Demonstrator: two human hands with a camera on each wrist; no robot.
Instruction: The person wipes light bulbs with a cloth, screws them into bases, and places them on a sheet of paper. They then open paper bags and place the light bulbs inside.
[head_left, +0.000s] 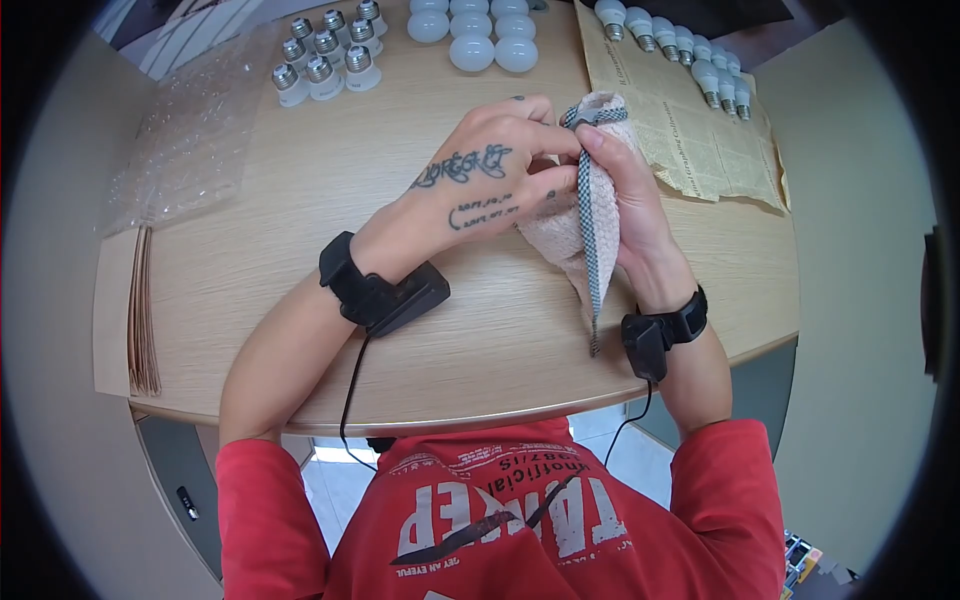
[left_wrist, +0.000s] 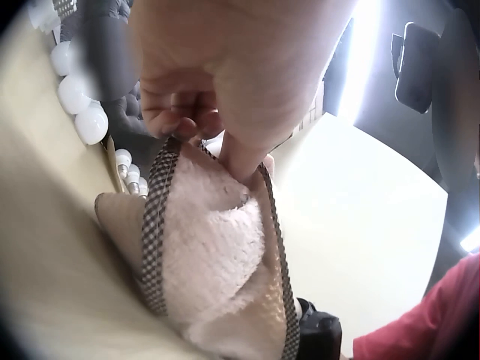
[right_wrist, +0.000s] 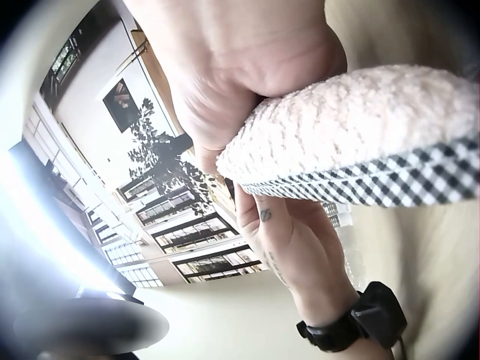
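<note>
Both hands hold a pale pink fluffy cloth [head_left: 560, 235] with a blue-and-white checked edge, raised over the table. My left hand [head_left: 490, 160], with writing tattooed on its back, has its fingers curled at the cloth's upper part. Gripping the cloth from the other side is my right hand [head_left: 640, 195], its thumb lying along the checked edge near the top. The cloth [left_wrist: 217, 240] hangs in folds below the left fingers in the left wrist view. A small greyish patch shows at the cloth's top between the hands; I cannot tell what it is.
Several bulbs [head_left: 320, 70] stand base-up at the back left, beside several white round-topped bulbs [head_left: 472, 53]. More bulbs [head_left: 705, 80] lie on printed brown paper [head_left: 690, 150] at the back right. Bubble wrap [head_left: 190, 130] and folded brown cardboard [head_left: 120, 310] lie at the left.
</note>
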